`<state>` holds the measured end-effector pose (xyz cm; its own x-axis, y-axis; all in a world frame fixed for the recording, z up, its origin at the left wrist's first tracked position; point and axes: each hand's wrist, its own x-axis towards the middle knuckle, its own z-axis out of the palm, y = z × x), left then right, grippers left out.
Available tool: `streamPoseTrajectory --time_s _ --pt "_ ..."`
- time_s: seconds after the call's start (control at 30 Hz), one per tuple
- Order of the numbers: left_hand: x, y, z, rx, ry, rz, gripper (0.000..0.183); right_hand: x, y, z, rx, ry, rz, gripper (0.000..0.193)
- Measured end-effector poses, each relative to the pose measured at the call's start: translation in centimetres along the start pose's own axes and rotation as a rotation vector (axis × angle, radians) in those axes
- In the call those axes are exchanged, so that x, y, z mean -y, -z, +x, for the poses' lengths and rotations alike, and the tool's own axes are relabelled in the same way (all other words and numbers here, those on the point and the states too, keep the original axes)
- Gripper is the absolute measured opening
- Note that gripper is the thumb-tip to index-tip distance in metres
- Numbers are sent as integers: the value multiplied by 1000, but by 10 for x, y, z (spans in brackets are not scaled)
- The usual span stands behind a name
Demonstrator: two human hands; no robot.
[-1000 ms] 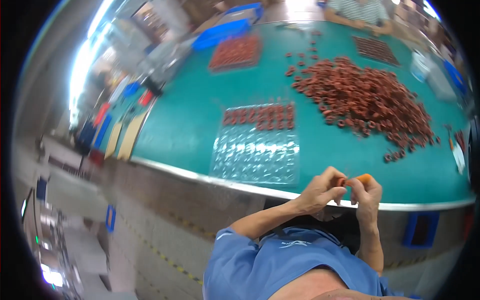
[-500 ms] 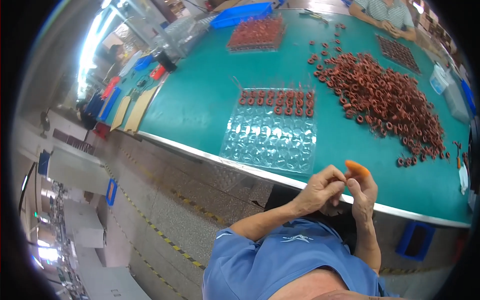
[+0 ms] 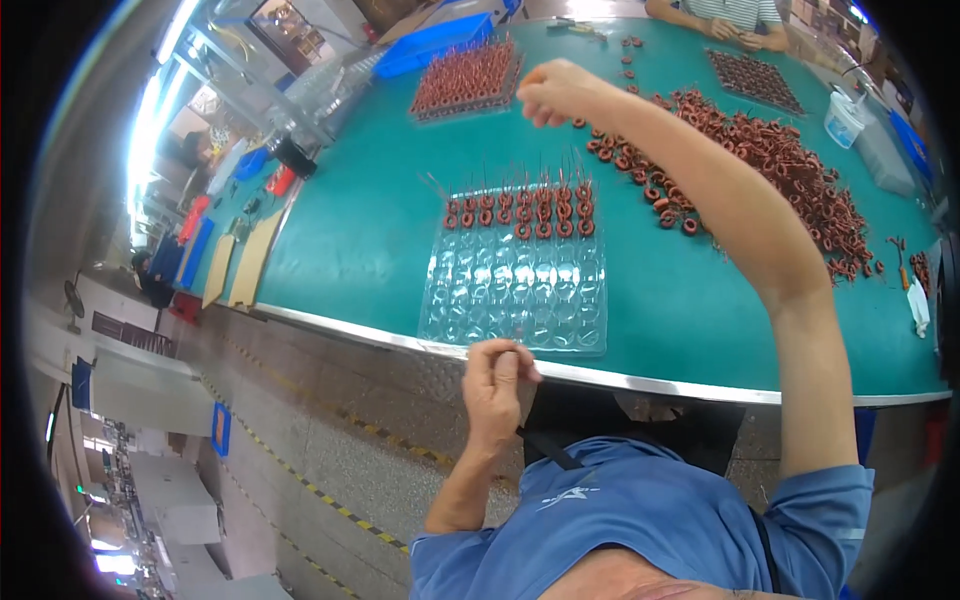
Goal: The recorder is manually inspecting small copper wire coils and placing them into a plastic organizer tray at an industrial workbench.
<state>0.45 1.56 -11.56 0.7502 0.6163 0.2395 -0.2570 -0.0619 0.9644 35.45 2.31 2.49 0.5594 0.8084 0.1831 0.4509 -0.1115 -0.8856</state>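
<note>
My left hand (image 3: 493,390) is at the table's front edge, just below a clear plastic tray (image 3: 480,290) of round pockets. Its fingers are curled with the thumb pressed to them; what they hold, if anything, is hidden. The tray's far rows carry reddish-brown wire-wound ring coils (image 3: 544,213) with thin leads standing up. My right hand (image 3: 558,92), an orange cover on one finger, is stretched across the table above the green surface, beside a full far tray (image 3: 465,80) of such coils. Its fingers bend downward, pinched together, and I cannot make out anything in them.
A large heap of loose coils (image 3: 790,170) lies to the right, partly behind my right forearm. Beyond it are a dark tray (image 3: 755,80) and a person's hands (image 3: 730,32). A blue bin (image 3: 435,45) sits at the back left, a white tub (image 3: 845,120) far right.
My hands, together at the front edge before, are apart now. The right has reached far forward and left across the table; the left has moved left. The whole view has shifted slightly.
</note>
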Motion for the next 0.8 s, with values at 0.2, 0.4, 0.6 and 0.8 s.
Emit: streamPoseTrajectory --time_s 0.2,0.4,0.6,0.8 --pt "7 71 31 -213 -132 276 10 -30 -24 -36 88 -52 -77 39" --pt "35 126 73 -312 -215 444 13 -60 -31 54 -11 -173 52 38" --pt "55 139 88 -331 -83 342 11 -124 -64 167 -72 -389 92 38" --pt "64 145 83 -341 -70 239 12 -175 -90 244 -390 -596 74 43"
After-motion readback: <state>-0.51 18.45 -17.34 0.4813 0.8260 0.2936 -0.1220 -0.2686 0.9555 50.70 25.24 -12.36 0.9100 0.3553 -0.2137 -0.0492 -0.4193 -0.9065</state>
